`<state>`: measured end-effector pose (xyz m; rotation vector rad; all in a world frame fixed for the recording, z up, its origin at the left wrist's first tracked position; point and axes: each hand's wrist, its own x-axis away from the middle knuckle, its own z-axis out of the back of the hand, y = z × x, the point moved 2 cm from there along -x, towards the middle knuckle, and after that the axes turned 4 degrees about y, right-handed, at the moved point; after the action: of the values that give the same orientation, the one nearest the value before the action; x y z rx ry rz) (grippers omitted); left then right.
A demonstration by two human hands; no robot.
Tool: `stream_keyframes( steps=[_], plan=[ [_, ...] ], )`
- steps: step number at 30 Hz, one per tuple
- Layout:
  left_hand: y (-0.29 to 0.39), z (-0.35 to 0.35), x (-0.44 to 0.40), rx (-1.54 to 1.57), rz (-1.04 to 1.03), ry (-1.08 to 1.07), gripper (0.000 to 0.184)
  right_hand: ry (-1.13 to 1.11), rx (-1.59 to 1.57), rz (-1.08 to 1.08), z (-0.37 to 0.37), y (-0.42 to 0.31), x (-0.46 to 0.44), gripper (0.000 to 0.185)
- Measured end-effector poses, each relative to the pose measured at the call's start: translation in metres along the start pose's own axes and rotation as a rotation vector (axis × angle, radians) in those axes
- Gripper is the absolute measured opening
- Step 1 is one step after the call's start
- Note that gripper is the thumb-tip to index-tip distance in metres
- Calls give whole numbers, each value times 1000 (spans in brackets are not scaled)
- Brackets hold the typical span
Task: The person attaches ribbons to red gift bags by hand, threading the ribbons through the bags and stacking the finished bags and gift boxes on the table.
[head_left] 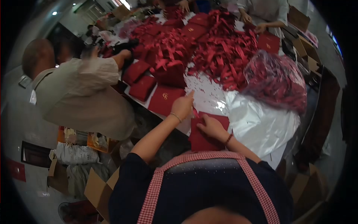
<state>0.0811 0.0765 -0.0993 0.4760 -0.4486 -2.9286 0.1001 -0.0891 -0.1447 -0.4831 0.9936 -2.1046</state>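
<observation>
Right in front of me a red pouch lies at the table's near edge. My right hand rests on its upper part, thumb and fingers drawn together near a short red ribbon; what they pinch is too small to tell. My left hand is just up and left of that pouch, index finger stretched forward over the white table. Beside it, to the left, lies another red pouch with a gold emblem. Whether the left fingers hold anything is hidden.
Heaped red ribbons cover the table's far side. A plastic bag of red items and a clear plastic sheet lie at right. A person reaches in at left; others' hands work across the table. An open carton stands lower left.
</observation>
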Motion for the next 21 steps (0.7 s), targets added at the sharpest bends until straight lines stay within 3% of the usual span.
stream_keyframes(
  steps=[1, 3, 5, 7, 9, 11, 13, 14, 15, 17, 19, 21],
  plan=[
    [7, 1, 6, 117, 119, 46, 26, -103, -47, -72, 3, -3, -3, 40],
    [12, -3, 23, 481, 176, 58, 26, -97, 41, -80, 1, 0, -2, 42],
    [14, -15, 47, 490, 202, -23, 23, -82, -31, 5, 6, -7, 1, 40],
    [27, -16, 68, 292, -53, -56, 18, -77, 36, 6, 25, -18, 12, 42],
    [33, -17, 74, 305, -10, -22, 14, -70, 102, 10, 53, -25, 25, 46],
    [36, -15, 75, 313, -4, 34, 13, -86, -79, 52, 84, -24, 43, 43],
    [36, -15, 74, 307, -3, 33, 12, -429, -604, -234, 104, -14, 59, 29],
    [37, -17, 73, 288, -5, 37, 11, -542, -821, -249, 108, -3, 68, 20],
    [37, -18, 74, 304, -8, 37, 11, -535, -813, -262, 107, 5, 75, 20],
    [36, -20, 73, 257, -7, 9, 12, -475, -1226, -283, 98, 22, 89, 23],
    [36, -18, 70, 249, -17, 5, 12, -479, -1408, -158, 97, 25, 104, 30],
    [37, -13, 64, 233, -25, 1, 13, -230, -1486, -62, 112, 2, 116, 38]
  ],
)
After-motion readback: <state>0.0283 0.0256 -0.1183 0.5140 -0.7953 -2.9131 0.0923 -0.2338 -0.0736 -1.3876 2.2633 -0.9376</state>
